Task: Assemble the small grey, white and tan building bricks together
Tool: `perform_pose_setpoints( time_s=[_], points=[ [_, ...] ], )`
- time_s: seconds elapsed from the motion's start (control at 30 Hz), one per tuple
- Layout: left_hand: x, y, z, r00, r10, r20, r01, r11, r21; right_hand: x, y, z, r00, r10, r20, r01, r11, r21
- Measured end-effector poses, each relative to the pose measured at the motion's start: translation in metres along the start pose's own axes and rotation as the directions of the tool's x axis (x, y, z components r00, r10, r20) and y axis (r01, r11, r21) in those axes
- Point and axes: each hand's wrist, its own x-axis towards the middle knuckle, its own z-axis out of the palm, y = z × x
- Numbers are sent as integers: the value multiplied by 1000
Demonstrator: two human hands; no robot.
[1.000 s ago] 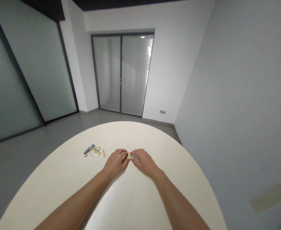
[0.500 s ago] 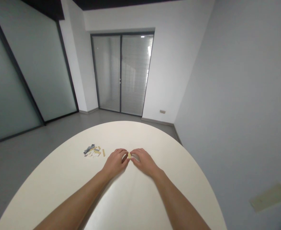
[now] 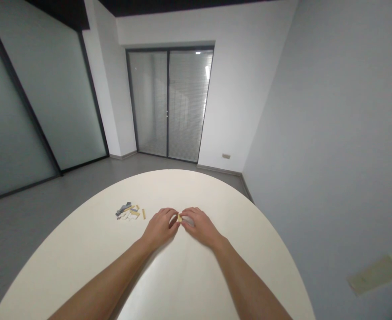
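Between my two hands, near the middle of the table, is a small pale yellow building brick piece (image 3: 179, 218). My left hand (image 3: 161, 226) pinches it from the left with thumb and fingertips. From the right, the thumb and fingers of my right hand (image 3: 200, 224) close on the same piece. The fingertips cover much of it, so whether it is one brick or several joined cannot be seen. To the left of my left hand lies a loose pile of small bricks (image 3: 128, 211) in grey, yellow and white. One long yellow brick (image 3: 143, 214) lies just apart from the pile.
Everything rests on a round white table (image 3: 182, 186) whose curved edge runs around me. A plain wall (image 3: 336, 133) stands close on the right. Beyond the table are a glass door (image 3: 167, 102) and frosted panels (image 3: 55, 89).
The yellow piece has tilted slightly between my fingertips. Both hands keep almost the same place, and the pile looks unchanged; the view has shifted a little.
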Motion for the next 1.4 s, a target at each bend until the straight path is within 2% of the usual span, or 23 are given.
perform_pose_setpoints(
  time_s=[0.17,0.37,0.7,0.97,1.4],
  points=[
    [0,-1,1,1000,6,-5,-6,1000,0,0,-1,0,1000,-29,1,29,999,-18],
    [0,-1,2,1000,10,-10,-10,1000,4,0,-2,-1,1000,-6,-4,6,998,-57],
    [0,-1,0,1000,-20,21,20,1000,9,2,1,-2,990,125,-66,-134,975,-177],
    [0,-1,0,1000,-21,20,21,1000,14,1,14,-3,927,336,-168,-371,892,-258],
    [-1,-1,0,999,-28,25,27,999,19,-7,31,-15,832,485,-270,-553,759,-343]
  ],
)
